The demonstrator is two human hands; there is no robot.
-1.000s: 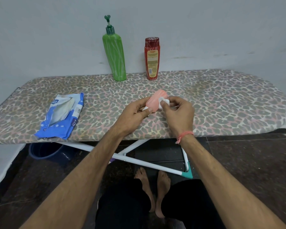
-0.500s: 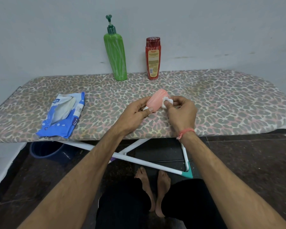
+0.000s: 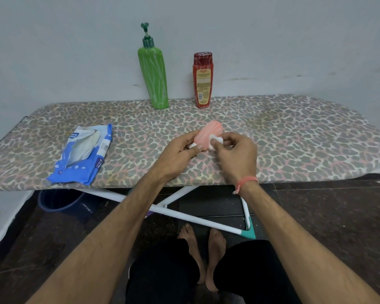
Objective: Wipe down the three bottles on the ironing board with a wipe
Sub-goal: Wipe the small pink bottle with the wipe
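A plain pale wall [image 3: 272,40] rises behind; dark glossy floor tiles [image 3: 327,216] lie below; a blue bucket [image 3: 59,201] stands at left on the floor.

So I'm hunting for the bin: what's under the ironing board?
Under the ironing board a blue bucket shows at the left, partly covered by the board, plus white legs and bare feet.

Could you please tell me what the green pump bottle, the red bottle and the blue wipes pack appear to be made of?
Green pump bottle: looks like opaque plastic with a mild sheen, with a darker green pump that also looks moulded. Red bottle: probably glossy plastic, with a yellowish label, perhaps paper or film. Blue wipes pack: thin, soft plastic film, judging by its creases and crumpled, opened top.
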